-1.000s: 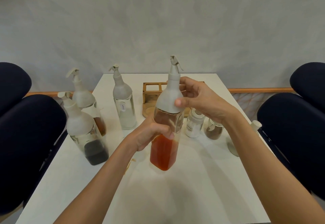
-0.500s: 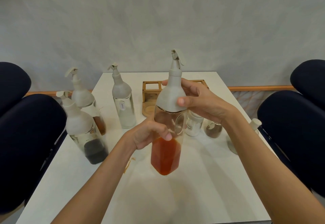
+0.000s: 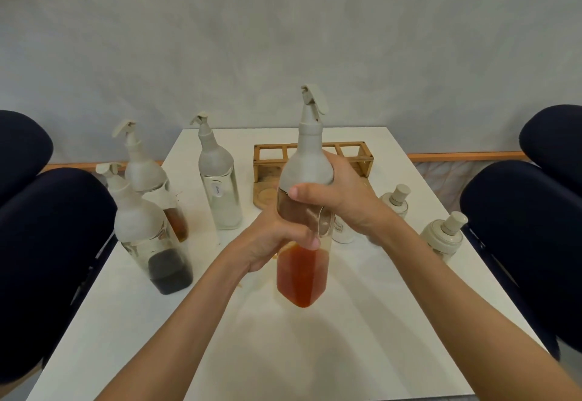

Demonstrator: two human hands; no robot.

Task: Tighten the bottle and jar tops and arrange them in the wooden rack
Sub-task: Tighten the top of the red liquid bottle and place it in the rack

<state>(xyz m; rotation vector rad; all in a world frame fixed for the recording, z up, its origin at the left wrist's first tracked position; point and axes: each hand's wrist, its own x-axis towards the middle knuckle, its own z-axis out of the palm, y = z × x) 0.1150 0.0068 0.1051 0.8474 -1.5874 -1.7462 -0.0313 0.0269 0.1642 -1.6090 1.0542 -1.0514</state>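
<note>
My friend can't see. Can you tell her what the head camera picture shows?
Two hands hold up a tall bottle of orange liquid: the left hand grips its glass, the right hand wraps its white top. Behind, on the white table, stand an empty wooden rack and other bottles.

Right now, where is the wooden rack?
In the head view, the wooden rack stands at the table's far centre, behind the held orange bottle and right of the clear bottle.

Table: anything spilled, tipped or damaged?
Nothing stands out. The three bottles on the table stand upright, the wooden rack looks intact. Left hand and right hand hold the orange bottle upright.
</note>
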